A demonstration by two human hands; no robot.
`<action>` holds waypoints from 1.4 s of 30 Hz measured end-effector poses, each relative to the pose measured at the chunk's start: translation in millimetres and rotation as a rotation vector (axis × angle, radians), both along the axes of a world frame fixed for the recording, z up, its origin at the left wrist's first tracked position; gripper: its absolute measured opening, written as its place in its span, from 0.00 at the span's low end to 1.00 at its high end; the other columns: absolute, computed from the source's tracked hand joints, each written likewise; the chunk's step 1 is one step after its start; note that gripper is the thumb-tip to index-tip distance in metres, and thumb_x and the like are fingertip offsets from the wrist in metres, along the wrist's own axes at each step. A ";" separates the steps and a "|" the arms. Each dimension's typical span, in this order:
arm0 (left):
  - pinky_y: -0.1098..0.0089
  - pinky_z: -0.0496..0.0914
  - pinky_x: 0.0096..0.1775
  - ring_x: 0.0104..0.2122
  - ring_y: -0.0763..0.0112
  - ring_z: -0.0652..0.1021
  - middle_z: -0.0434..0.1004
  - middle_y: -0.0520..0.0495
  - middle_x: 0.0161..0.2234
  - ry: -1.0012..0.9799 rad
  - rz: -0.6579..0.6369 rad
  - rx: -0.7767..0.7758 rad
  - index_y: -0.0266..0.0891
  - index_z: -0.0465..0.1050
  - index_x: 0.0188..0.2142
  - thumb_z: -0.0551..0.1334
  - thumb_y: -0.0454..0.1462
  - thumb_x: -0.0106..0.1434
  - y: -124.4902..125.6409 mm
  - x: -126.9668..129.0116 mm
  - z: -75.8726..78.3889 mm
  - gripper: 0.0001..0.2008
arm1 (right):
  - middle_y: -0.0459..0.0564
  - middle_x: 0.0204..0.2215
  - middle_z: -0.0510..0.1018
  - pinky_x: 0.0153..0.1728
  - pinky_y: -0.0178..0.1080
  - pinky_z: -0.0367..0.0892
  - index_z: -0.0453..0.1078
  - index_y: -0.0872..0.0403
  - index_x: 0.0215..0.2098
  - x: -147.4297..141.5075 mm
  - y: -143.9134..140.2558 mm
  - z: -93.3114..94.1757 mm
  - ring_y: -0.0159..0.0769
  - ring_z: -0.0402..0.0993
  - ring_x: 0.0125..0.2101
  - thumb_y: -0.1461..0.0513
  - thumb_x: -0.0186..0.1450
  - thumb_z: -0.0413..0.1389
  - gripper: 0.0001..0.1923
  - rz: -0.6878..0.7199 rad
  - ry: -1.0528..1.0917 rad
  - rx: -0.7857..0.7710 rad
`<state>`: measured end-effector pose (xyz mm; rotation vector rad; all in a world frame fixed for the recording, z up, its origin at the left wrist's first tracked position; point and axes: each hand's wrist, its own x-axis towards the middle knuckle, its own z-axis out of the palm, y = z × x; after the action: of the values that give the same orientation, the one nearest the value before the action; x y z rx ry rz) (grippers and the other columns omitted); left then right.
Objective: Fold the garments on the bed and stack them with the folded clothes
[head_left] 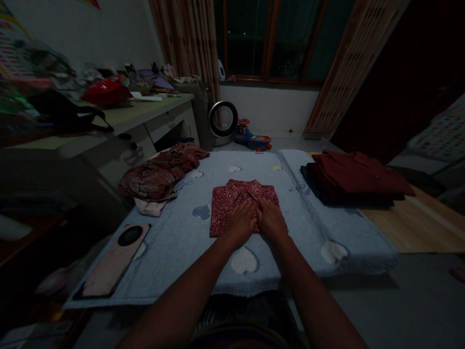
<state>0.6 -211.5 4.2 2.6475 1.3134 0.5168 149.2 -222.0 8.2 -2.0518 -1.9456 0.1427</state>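
A red shirt with a fine white pattern [222, 208] lies folded into a rectangle, its collar on the far side. My left hand [240, 220] rests on the middle of it with the fingers laid out flat. Close beside it, my right hand [271, 218] lies on the shirt's right half, fingers stretched forward. Neither hand appears to grip the cloth. Under the shirt is a light blue cloth with heart shapes [189, 252], spread over the table.
Folded dark red clothes [358, 174] are stacked at the right, near bare wood [417, 223]. Crumpled patterned clothing [160, 174] lies at the left, with a pink phone [114, 261] nearer me. Beyond stand a cluttered desk [174, 104] and a blue-orange ride-on toy [252, 138].
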 end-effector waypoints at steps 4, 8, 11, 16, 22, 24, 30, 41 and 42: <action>0.56 0.53 0.66 0.67 0.60 0.57 0.59 0.41 0.66 0.013 0.001 -0.021 0.36 0.61 0.64 0.50 0.40 0.71 -1.0 -1.9 4.7 0.24 | 0.55 0.69 0.55 0.64 0.50 0.45 0.52 0.57 0.69 3.7 -3.0 0.9 0.44 0.49 0.67 0.54 0.72 0.41 0.29 -0.054 -0.040 -0.034; 0.56 0.51 0.66 0.68 0.60 0.56 0.58 0.42 0.67 0.015 -0.011 -0.060 0.35 0.60 0.65 0.49 0.40 0.72 -0.4 -1.5 4.5 0.24 | 0.59 0.69 0.53 0.63 0.54 0.44 0.50 0.58 0.69 4.4 -5.6 4.8 0.46 0.49 0.67 0.50 0.71 0.44 0.34 -0.084 -0.008 -0.064; 0.55 0.51 0.66 0.68 0.60 0.56 0.58 0.41 0.67 -0.028 -0.017 -0.093 0.35 0.60 0.64 0.50 0.40 0.71 -0.8 -1.0 5.9 0.24 | 0.61 0.67 0.58 0.63 0.52 0.46 0.52 0.59 0.68 8.1 -5.4 8.7 0.47 0.53 0.65 0.50 0.69 0.47 0.34 -0.087 0.067 -0.015; 0.61 0.59 0.62 0.61 0.63 0.66 0.68 0.41 0.61 -0.316 0.005 -0.082 0.37 0.68 0.58 0.48 0.41 0.72 4.0 -23.4 26.4 0.21 | 0.60 0.57 0.71 0.57 0.41 0.57 0.63 0.59 0.61 32.7 0.7 16.5 0.44 0.66 0.56 0.56 0.69 0.48 0.25 -0.164 0.147 0.124; 0.56 0.63 0.56 0.53 0.51 0.70 0.72 0.34 0.49 -0.206 0.578 -0.072 0.35 0.73 0.51 0.52 0.47 0.66 34.0 -90.4 36.8 0.23 | 0.66 0.50 0.74 0.49 0.41 0.63 0.68 0.62 0.54 59.4 10.4 28.8 0.49 0.71 0.52 0.52 0.67 0.50 0.26 -0.339 0.040 -0.114; 0.54 0.64 0.54 0.52 0.47 0.70 0.71 0.32 0.48 -0.105 0.675 -0.203 0.35 0.74 0.48 0.51 0.53 0.64 42.5 -102.2 32.6 0.27 | 0.66 0.49 0.75 0.44 0.41 0.65 0.70 0.62 0.51 59.3 15.1 34.7 0.50 0.74 0.49 0.48 0.66 0.49 0.28 -0.332 0.042 -0.223; 0.56 0.67 0.49 0.52 0.43 0.72 0.73 0.30 0.48 0.045 0.648 -0.353 0.35 0.77 0.42 0.56 0.57 0.58 56.9 -94.3 31.2 0.29 | 0.66 0.46 0.78 0.38 0.39 0.66 0.72 0.62 0.49 48.6 28.4 44.8 0.50 0.76 0.46 0.49 0.63 0.53 0.27 -0.278 0.027 -0.333; 0.65 0.70 0.42 0.46 0.53 0.78 0.79 0.37 0.46 -0.361 0.594 -0.427 0.38 0.72 0.46 0.60 0.38 0.59 61.9 -68.6 37.5 0.15 | 0.65 0.46 0.78 0.36 0.36 0.66 0.72 0.61 0.49 36.5 33.3 42.2 0.47 0.76 0.46 0.56 0.63 0.56 0.21 -0.324 0.238 -0.241; 0.65 0.70 0.42 0.46 0.53 0.79 0.78 0.35 0.47 -0.441 0.635 -0.480 0.36 0.70 0.50 0.61 0.38 0.59 62.5 -68.1 36.8 0.19 | 0.63 0.43 0.80 0.34 0.35 0.65 0.74 0.61 0.46 38.9 34.5 43.2 0.47 0.77 0.44 0.55 0.62 0.57 0.20 -0.323 0.287 -0.262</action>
<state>-67.5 -149.0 41.1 1.5965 1.8169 0.6937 188.1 -187.5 51.4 -2.3261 -1.4685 0.6088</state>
